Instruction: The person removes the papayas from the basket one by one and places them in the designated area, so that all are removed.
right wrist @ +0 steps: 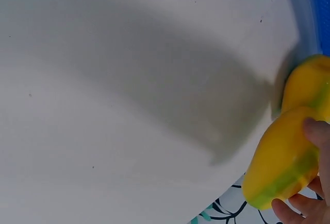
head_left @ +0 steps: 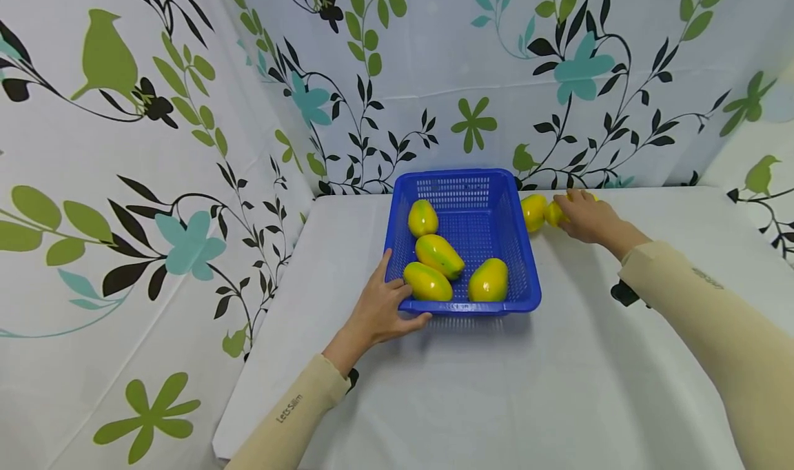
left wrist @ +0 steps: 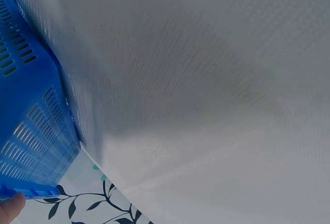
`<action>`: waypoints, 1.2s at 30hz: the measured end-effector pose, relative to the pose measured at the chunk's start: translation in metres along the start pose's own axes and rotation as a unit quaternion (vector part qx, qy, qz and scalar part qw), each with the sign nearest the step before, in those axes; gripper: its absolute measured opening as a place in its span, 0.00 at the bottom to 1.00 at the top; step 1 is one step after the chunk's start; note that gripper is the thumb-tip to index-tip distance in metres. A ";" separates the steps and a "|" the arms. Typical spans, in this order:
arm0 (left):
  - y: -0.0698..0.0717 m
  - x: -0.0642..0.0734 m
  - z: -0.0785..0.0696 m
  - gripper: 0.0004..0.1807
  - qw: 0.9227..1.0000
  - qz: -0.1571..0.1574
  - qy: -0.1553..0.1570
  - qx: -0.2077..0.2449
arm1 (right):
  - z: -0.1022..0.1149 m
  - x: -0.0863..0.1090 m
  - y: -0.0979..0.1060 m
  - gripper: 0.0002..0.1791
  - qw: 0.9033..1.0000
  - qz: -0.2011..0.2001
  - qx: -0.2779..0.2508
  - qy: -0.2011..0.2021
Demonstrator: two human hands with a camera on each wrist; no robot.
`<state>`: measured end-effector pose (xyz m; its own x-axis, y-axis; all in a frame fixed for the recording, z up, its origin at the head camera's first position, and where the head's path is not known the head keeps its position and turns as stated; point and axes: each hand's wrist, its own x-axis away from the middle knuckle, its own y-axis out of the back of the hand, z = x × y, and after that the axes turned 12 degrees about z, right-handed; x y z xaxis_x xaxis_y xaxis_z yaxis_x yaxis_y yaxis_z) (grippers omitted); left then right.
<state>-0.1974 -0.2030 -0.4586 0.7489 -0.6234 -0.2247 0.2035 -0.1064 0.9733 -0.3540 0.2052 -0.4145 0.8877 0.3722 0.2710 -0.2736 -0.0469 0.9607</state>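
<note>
A blue plastic basket [head_left: 462, 307] holds several yellow mangoes with greenish streaks, one mango [head_left: 488, 280] lying at its front right. My left hand [head_left: 380, 311] holds the basket's front left corner, thumb along the front rim. Only a fingertip [left wrist: 12, 206] shows at the rim in the left wrist view. Beyond the basket's right wall, my right hand [head_left: 583, 216] grips a yellow mango [right wrist: 281, 157], thumb on one side and fingers on the other. A second mango [right wrist: 304, 82] sits between it and the basket, appearing to touch the held one.
A white-covered table [head_left: 446, 394] bears the basket. Behind it hangs a curtain [head_left: 428, 77] printed with leaves and flowers, and another patterned cloth [head_left: 155, 304] runs along the left side.
</note>
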 end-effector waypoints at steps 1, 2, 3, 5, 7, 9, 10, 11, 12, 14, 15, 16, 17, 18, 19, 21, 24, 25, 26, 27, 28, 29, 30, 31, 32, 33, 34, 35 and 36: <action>0.000 0.000 0.000 0.31 1.000 0.000 -0.001 -0.002 | 0.000 0.000 -0.002 0.30 1.000 0.002 0.000 -0.001; -0.001 -0.001 0.000 0.31 1.000 -0.001 -0.002 -0.002 | 0.000 0.000 -0.003 0.30 1.000 0.005 -0.002 -0.002; -0.001 -0.001 0.000 0.31 1.000 -0.002 -0.003 -0.001 | -0.001 0.000 -0.005 0.31 1.000 0.007 -0.003 -0.003; -0.001 -0.001 0.000 0.31 1.000 -0.004 -0.004 -0.001 | -0.001 0.000 -0.009 0.31 1.000 0.012 -0.008 -0.006; -0.001 -0.002 0.000 0.31 1.000 -0.005 -0.005 0.001 | -0.001 -0.001 -0.012 0.31 1.000 0.016 -0.011 -0.007; 0.000 -0.002 -0.001 0.31 1.000 -0.004 -0.004 0.002 | -0.001 -0.001 -0.016 0.32 1.000 0.021 -0.017 -0.008; 0.000 -0.002 -0.001 0.31 1.000 -0.003 -0.004 0.001 | -0.001 -0.002 -0.018 0.32 1.000 0.022 -0.020 -0.008; 0.000 -0.002 -0.001 0.31 1.000 -0.002 -0.004 0.000 | -0.002 -0.002 -0.020 0.32 0.999 0.023 -0.021 -0.008; 0.000 -0.002 -0.001 0.31 1.000 0.000 -0.003 0.000 | -0.001 -0.002 -0.021 0.32 0.999 0.022 -0.022 -0.008; 0.000 -0.002 0.000 0.31 1.000 0.003 -0.002 -0.003 | -0.001 -0.003 -0.024 0.32 0.999 0.020 -0.024 -0.007; 0.000 -0.002 0.000 0.31 1.000 0.005 -0.001 -0.005 | -0.001 -0.004 -0.025 0.33 1.000 0.018 -0.024 -0.005; 0.000 -0.001 0.000 0.31 1.000 0.005 0.000 -0.007 | 0.000 -0.004 -0.025 0.33 1.000 0.015 -0.024 -0.003; 0.000 -0.001 0.000 0.31 1.000 0.006 0.000 -0.008 | 0.000 -0.004 -0.026 0.33 1.000 0.014 -0.024 -0.001; 0.000 -0.001 0.000 0.31 1.000 0.007 0.002 -0.007 | 0.000 -0.005 -0.026 0.33 1.000 0.012 -0.025 0.002; 0.000 -0.001 0.000 0.32 1.000 0.008 0.002 -0.007 | 0.000 -0.005 -0.026 0.33 1.000 0.012 -0.024 0.005; 0.000 0.000 0.001 0.32 1.000 0.007 0.003 -0.005 | 0.001 -0.005 -0.025 0.34 1.000 0.011 -0.025 0.010; 0.001 -0.001 0.000 0.32 1.000 0.003 0.002 -0.002 | 0.000 -0.002 -0.021 0.34 0.999 0.009 -0.029 0.009; 0.001 -0.002 0.000 0.32 1.000 0.001 0.002 -0.002 | -0.001 -0.002 -0.019 0.34 1.000 0.008 -0.029 0.007; 0.001 -0.002 0.000 0.32 1.000 0.000 0.001 -0.001 | -0.001 -0.001 -0.018 0.35 1.000 0.007 -0.030 0.004; 0.001 -0.002 0.000 0.32 1.000 -0.001 0.000 0.001 | -0.001 0.000 -0.017 0.35 1.000 0.006 -0.030 0.002; 0.001 -0.002 0.000 0.31 1.000 -0.002 0.000 0.000 | -0.001 0.000 -0.016 0.35 1.000 0.005 -0.025 0.001; 0.001 -0.002 -0.001 0.31 1.000 -0.001 0.000 0.001 | 0.000 0.000 -0.014 0.36 1.000 0.003 -0.020 0.000; 0.001 -0.002 -0.001 0.31 1.000 0.000 0.000 0.000 | 0.001 0.001 -0.013 0.36 1.000 0.001 -0.014 0.002; 0.000 -0.002 -0.001 0.31 1.000 0.001 0.000 -0.001 | 0.002 0.002 -0.011 0.36 1.000 -0.001 -0.009 0.004; 0.000 -0.002 -0.001 0.31 1.000 0.001 0.000 -0.002 | 0.004 0.003 -0.009 0.36 1.000 -0.006 -0.005 0.009; 0.000 -0.001 -0.001 0.31 1.000 0.003 0.002 -0.004 | 0.007 0.004 -0.007 0.36 1.000 -0.010 0.001 0.015; 0.001 -0.001 -0.002 0.31 1.000 0.004 0.004 -0.005 | 0.010 0.006 -0.004 0.36 1.000 -0.017 0.007 0.021; 0.000 -0.001 -0.002 0.31 1.000 0.005 0.005 -0.004 | 0.014 0.008 -0.002 0.36 0.999 -0.023 0.010 0.028; 0.000 0.000 -0.002 0.31 1.000 0.007 0.007 -0.002 | 0.018 0.010 0.000 0.36 0.999 -0.028 0.011 0.035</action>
<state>-0.1963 -0.2012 -0.4585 0.7606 -0.6137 -0.2117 0.1953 -0.0947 0.9762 -0.3383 0.1918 -0.4106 0.8732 0.4388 0.2120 -0.2148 -0.0438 0.9757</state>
